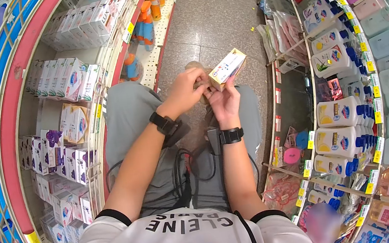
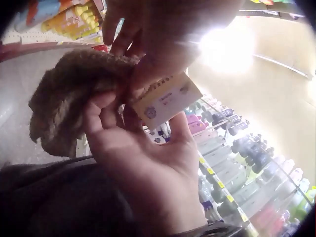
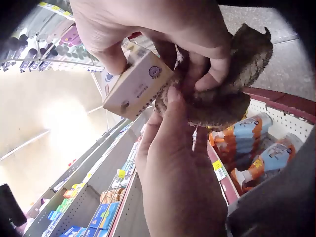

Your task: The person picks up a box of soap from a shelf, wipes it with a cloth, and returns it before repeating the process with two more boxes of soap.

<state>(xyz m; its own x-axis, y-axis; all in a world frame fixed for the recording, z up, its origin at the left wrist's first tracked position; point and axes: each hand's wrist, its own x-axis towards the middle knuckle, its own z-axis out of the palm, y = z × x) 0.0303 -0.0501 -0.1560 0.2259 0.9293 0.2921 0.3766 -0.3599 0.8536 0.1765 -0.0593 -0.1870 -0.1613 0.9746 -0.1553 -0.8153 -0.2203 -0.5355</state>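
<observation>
My right hand (image 1: 227, 104), palm up, holds a small white and yellow soap box (image 1: 230, 68) between thumb and fingers. In the right wrist view the box (image 3: 138, 83) is tilted, its printed end showing a round blue logo. A rough brown cloth (image 2: 64, 103) bunches beside the box and hangs loosely to one side. My left hand (image 1: 187, 90) reaches in from the left and pinches this cloth (image 3: 217, 108) close to the box. The right hand's other fingers (image 3: 212, 74) curl against the cloth too. In the head view the hands hide most of the cloth.
At left, shelves hold stacked white soap boxes (image 1: 65, 78) and purple-printed boxes (image 1: 67, 163). Orange and blue bottles (image 1: 144, 26) stand low ahead. Along the right, a shelf carries white pump bottles (image 1: 343, 139). Grey-trousered knees (image 1: 130, 111) flank the hands; black cables (image 1: 182, 173) lie between.
</observation>
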